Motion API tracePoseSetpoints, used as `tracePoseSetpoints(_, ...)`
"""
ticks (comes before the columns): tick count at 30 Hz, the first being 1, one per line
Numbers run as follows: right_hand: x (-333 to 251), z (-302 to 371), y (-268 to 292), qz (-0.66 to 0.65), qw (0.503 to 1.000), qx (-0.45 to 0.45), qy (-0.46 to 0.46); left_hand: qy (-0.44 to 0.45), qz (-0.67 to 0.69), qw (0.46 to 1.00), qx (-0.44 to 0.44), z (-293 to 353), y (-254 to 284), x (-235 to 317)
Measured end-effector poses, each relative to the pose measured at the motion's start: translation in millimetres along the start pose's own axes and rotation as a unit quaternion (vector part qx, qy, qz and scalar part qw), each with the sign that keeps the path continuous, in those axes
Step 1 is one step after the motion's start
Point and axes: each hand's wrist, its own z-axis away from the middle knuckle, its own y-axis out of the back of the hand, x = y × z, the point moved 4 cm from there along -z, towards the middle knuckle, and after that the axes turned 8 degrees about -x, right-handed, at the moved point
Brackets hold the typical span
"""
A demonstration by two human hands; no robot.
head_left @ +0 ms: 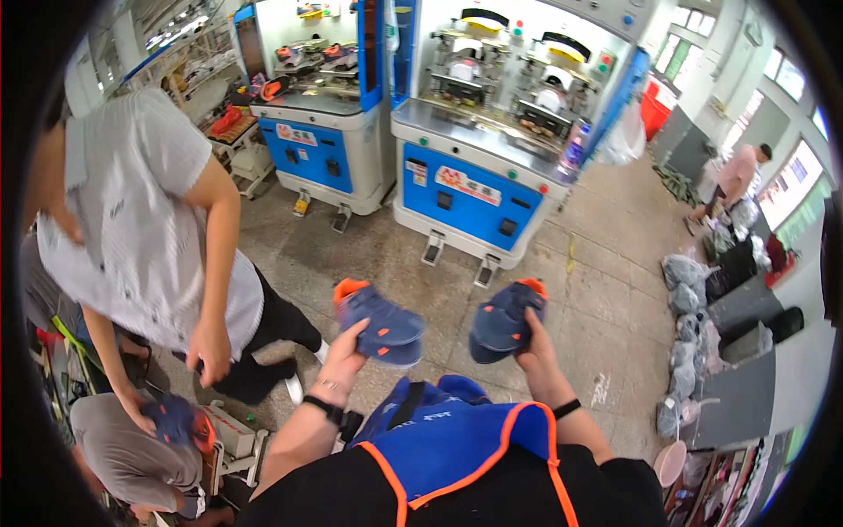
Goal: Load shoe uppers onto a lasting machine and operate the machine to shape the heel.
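My left hand [345,350] is closed around the near side of a navy shoe upper [391,325] with an orange lining and small orange marks. A similar navy shoe upper [497,327] with an orange collar is in my right hand [536,350], gripped from its right side with the thumb up on it. Both uppers are held apart in the air in front of my blue apron [448,448] with orange trim. Fingertips of both hands are hidden behind the uppers.
Ahead stand two blue-and-white machines, a nearer one [474,189] with foot pedals and another [316,145] left of it. A co-worker in a light shirt [140,193] stands left, holding a navy shoe [176,420]. Below, another person [132,443] bends. Plastic bags [685,299] line the right wall.
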Motion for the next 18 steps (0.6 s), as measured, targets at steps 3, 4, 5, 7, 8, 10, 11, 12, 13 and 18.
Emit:
tracePoseSetpoints(3, -32, -33, -8, -0.011, 0.999, 0.036, 0.035, 0.027, 0.015, 0.999, 0.017, -98, -45, 9)
tracePoseSetpoints(4, -42, -50, -6, -0.021, 0.998, 0.049, 0.040, 0.028, 0.016, 0.999, 0.009, -129, -55, 9)
tracePoseSetpoints(5, -53, -69, -5, -0.027, 0.997, 0.060, 0.043, 0.039, 0.019, 0.999, 0.002, -154, -71, 7)
tracePoseSetpoints(7, -77, -114, -17, -0.047, 0.996, 0.031, 0.062, 0.057, 0.020, 0.998, -0.002, -203, -90, 16)
tracePoseSetpoints(8, -92, -140, -25, -0.052, 0.995, 0.006, 0.081, 0.076, 0.014, 0.997, 0.009, -231, -96, 19)
tracePoseSetpoints(10, -121, -201, -49, -0.079, 0.991, -0.001, 0.112, 0.106, 0.005, 0.994, 0.023, -289, -113, 27)
tracePoseSetpoints(11, -139, -236, -54, -0.082, 0.987, 0.036, 0.131, 0.101, -0.006, 0.995, 0.024, -320, -123, 39)
tracePoseSetpoints(12, -153, -275, -57, -0.082, 0.983, 0.071, 0.145, 0.091, -0.014, 0.995, 0.027, -348, -131, 51)
tracePoseSetpoints(13, -166, -311, -62, -0.095, 0.979, 0.103, 0.147, 0.078, -0.030, 0.996, 0.038, -379, -144, 63)
tracePoseSetpoints(18, -235, -481, -104, -0.180, 0.957, 0.094, 0.206, -0.027, -0.030, 0.997, 0.065, -546, -216, 123)
